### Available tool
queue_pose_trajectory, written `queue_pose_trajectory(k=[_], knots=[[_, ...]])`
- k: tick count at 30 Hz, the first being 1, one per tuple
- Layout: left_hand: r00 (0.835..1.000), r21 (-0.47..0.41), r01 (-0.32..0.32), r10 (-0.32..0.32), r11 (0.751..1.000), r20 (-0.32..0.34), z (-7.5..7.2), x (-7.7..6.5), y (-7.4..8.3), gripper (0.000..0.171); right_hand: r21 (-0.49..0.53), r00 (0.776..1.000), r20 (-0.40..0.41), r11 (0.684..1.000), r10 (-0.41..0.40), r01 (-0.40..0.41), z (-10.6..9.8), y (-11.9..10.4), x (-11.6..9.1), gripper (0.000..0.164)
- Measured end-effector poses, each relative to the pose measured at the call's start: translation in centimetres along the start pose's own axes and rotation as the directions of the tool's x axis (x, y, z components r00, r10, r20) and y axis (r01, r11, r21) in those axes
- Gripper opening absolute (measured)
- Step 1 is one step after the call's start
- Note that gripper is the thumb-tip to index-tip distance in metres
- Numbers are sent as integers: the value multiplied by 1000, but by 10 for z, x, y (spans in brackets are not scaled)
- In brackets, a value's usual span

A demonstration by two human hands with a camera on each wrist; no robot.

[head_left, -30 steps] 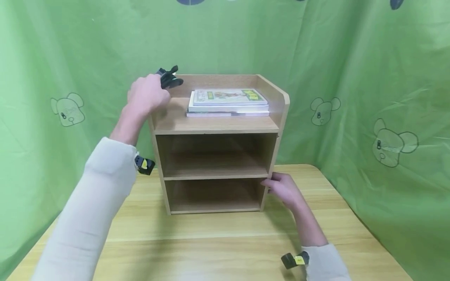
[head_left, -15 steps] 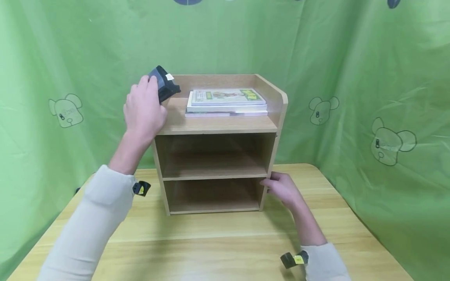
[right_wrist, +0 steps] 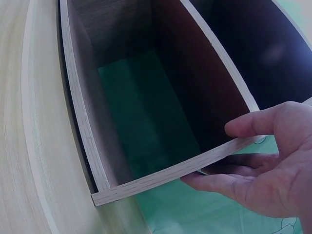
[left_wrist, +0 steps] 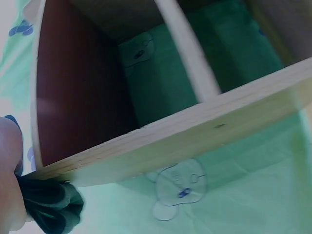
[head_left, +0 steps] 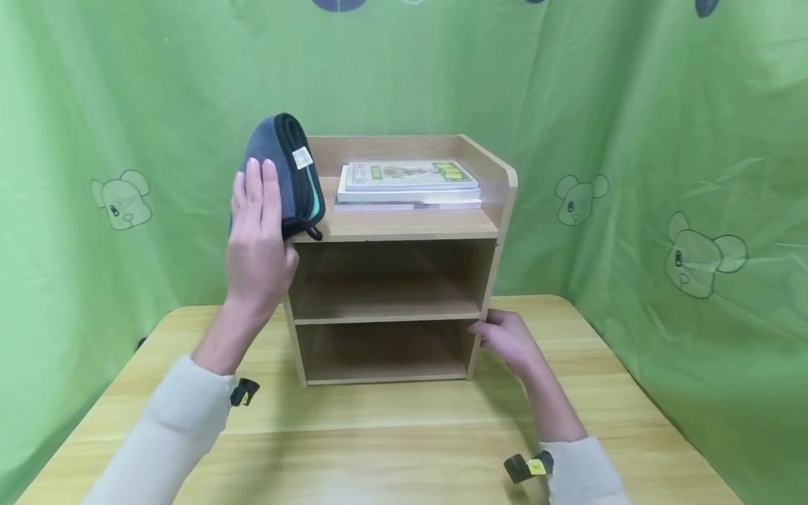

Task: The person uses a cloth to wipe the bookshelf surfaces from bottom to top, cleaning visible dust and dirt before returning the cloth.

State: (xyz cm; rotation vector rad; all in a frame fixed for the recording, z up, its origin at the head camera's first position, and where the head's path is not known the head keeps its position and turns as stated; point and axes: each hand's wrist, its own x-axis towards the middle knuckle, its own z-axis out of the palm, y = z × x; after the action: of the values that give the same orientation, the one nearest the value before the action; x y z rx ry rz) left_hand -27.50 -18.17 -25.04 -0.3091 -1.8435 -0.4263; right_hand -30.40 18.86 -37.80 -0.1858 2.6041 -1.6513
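- Left hand point(head_left: 257, 247): raised at the upper left corner of the shelf unit point(head_left: 388, 320). Its visible fingers lie straight and side by side along the near face of a dark pouch point(head_left: 287, 179), which appears to be pinched against the thumb; the thumb's tip is hidden.
- Pouch: at the left end of the top board point(head_left: 404, 227), overlapping the unit's left side in the head view; whether it touches the wood cannot be told. A white label point(head_left: 302, 157) marks its edge.
- Principal relation: the pouch lies just beyond the left hand's palm, its long axis nearly upright with the upper end leaning slightly left. The left hand is the nearer; the right is well apart, lower and across the unit.
- Right hand point(head_left: 508, 341): pinches the right side panel point(right_wrist: 165, 173), thumb at the inner face, fingers outside, near the middle board.
- Surroundings: a stack of books point(head_left: 407, 195) lies flat right of the pouch; the unit stands on the counter point(head_left: 379, 449) before a green curtain point(head_left: 404, 70).
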Motion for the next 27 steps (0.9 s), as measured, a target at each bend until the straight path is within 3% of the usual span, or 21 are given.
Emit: queue_pose_trajectory(k=[8, 12, 22, 27], knots=[[979, 36, -150, 153, 988, -135, 14, -50, -9, 70, 6, 1000, -14, 1000, 8, -8, -1, 1, -1, 52], [968, 86, -198, 209, 976, -142, 17, -72, -15, 71, 11, 1000, -18, 1000, 3, -2, 0, 0, 0, 51], [962, 206, -249, 266, 946, -58, 6, -75, -7, 69, -2, 1000, -28, 1000, -1, 1, -1, 1, 0, 48], [951, 233, -294, 308, 927, -28, 5, -87, -12, 67, 5, 1000, -19, 1000, -2, 2, 0, 1, 1, 50]])
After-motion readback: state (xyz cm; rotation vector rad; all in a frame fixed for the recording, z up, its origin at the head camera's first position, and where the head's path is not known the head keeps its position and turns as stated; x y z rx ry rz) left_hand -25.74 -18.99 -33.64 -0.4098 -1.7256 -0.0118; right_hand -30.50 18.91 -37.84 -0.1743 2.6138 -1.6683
